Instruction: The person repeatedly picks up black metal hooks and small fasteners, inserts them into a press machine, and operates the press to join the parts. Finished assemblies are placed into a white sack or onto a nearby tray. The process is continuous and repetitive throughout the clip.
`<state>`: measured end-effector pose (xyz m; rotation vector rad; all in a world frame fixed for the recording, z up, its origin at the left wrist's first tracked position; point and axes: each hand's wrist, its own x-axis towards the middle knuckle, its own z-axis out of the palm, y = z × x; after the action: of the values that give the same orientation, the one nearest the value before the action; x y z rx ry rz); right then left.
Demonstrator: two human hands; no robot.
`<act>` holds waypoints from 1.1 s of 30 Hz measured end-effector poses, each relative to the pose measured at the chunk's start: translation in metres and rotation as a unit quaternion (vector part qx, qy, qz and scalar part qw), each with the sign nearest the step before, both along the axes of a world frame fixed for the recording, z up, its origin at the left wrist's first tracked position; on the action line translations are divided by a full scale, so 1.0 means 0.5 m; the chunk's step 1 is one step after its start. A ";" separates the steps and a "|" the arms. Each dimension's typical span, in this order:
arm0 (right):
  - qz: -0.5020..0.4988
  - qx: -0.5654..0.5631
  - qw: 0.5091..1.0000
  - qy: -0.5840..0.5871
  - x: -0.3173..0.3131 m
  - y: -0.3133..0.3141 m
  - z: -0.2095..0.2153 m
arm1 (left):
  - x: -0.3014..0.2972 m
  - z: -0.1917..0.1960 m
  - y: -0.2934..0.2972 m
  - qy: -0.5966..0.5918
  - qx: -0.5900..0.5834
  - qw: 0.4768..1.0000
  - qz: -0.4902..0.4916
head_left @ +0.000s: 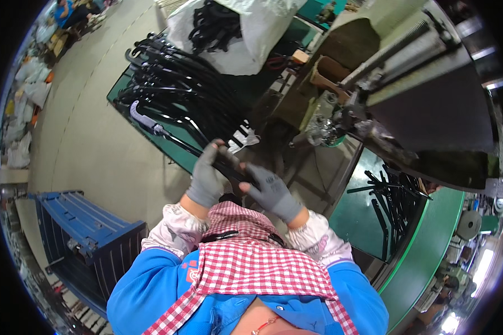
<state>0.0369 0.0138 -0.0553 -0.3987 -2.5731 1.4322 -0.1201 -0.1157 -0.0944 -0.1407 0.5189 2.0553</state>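
Fingers of the left hand point(207, 177) wrap around a long black strip point(229, 165), and the right hand point(271, 192) pinches its near end. Its long axis runs up-left from the hands toward the pile of strips point(173, 84) on the green worktop point(167, 139).

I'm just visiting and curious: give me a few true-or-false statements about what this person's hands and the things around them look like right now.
1. Both hands wear grey gloves. True: the left hand and right hand are both gloved.
2. The hands hold a long black part between them. True.
3. The pile of black parts lies on a red table. False: it lies on a green table.
4. A blue crate stands on the floor to the person's left. True.
5. The white sack is empty. False: black parts show in its opening.
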 end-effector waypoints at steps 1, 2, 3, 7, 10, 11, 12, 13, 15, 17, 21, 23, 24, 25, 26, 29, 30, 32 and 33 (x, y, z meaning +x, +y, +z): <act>-0.001 -0.036 0.999 0.028 -0.046 0.000 -0.007 | -0.047 -0.037 -0.023 -0.035 0.034 0.998 0.048; -0.008 -0.070 0.997 0.029 -0.094 0.009 0.017 | -0.084 -0.039 -0.046 -0.041 -0.029 0.994 0.097; -0.014 -0.019 0.998 0.056 -0.140 0.022 0.015 | -0.123 -0.039 -0.067 -0.045 -0.087 0.985 0.144; -0.024 0.049 0.996 0.064 -0.337 0.091 0.003 | -0.268 -0.137 -0.145 -0.110 -0.208 0.939 0.252; -0.030 0.061 0.997 -0.042 -0.520 0.154 -0.061 | -0.341 -0.196 -0.158 -0.069 -0.251 0.931 0.258; -0.035 0.046 0.993 -0.104 -0.578 0.170 -0.075 | -0.353 -0.201 -0.154 -0.061 -0.267 0.929 0.250; -0.049 0.049 0.990 -0.125 -0.635 0.183 -0.102 | -0.370 -0.183 -0.143 -0.053 -0.254 0.938 0.229; -0.060 0.051 0.986 -0.150 -0.683 0.189 -0.124 | -0.383 -0.173 -0.138 -0.050 -0.243 0.946 0.209; -0.095 0.121 0.971 -0.183 -0.765 0.193 -0.150 | -0.414 -0.216 -0.143 -0.044 -0.208 0.961 0.175; -0.177 0.159 0.948 -0.214 -0.802 0.193 -0.217 | -0.449 -0.156 -0.148 -0.079 -0.198 0.973 0.091; -0.026 0.019 0.961 -0.276 -0.823 0.163 -0.179 | -0.504 -0.193 -0.134 0.213 -0.222 0.951 0.023; -0.038 -0.103 0.932 -0.344 -0.829 0.128 -0.130 | -0.534 -0.194 -0.110 0.221 -0.203 0.953 0.045; -0.051 -0.175 0.909 -0.375 -0.825 0.117 -0.120 | -0.541 -0.197 -0.123 0.461 -0.253 0.849 0.057; -0.051 -0.270 0.879 -0.390 -0.820 0.114 -0.146 | -0.548 -0.202 -0.137 0.672 -0.282 0.682 0.069; -0.050 -0.294 0.868 -0.397 -0.807 0.117 -0.158 | -0.547 -0.221 -0.146 0.645 -0.242 0.724 0.037; -0.035 -0.481 0.782 -0.394 -0.779 0.098 -0.158 | -0.563 -0.149 -0.112 0.216 -0.082 0.973 -0.001; -0.009 -0.522 0.799 -0.299 -0.775 0.075 -0.157 | -0.570 -0.104 -0.094 0.112 -0.051 0.992 0.016; 0.033 -0.585 0.806 -0.090 -0.781 0.013 -0.143 | -0.579 -0.123 -0.097 0.067 -0.034 0.997 0.023; 0.019 -0.555 0.826 -0.093 -0.780 0.002 -0.135 | -0.585 -0.134 -0.104 0.042 -0.028 0.998 0.028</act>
<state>-0.3532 0.0146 -0.1228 -0.6199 -1.5281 2.8918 -0.4128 -0.1676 -0.1612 -0.1035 0.6313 2.1097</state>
